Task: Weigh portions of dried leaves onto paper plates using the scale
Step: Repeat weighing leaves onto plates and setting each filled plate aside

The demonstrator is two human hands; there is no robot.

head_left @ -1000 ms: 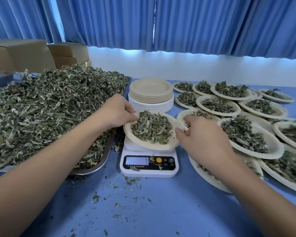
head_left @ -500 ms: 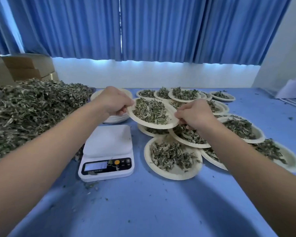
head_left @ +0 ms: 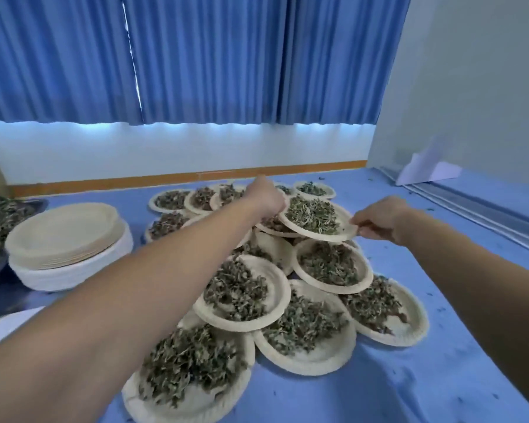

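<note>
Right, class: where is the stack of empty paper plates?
Head view, left side: the beige stack of empty paper plates sits between the metal tray of leaves and the filled plates.

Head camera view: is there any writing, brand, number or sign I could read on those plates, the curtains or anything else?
None: no text can be read anywhere in this view.
The filled paper plate held up, the stack of empty paper plates, the white sheet by the wall and the blue curtains show no print.
</note>
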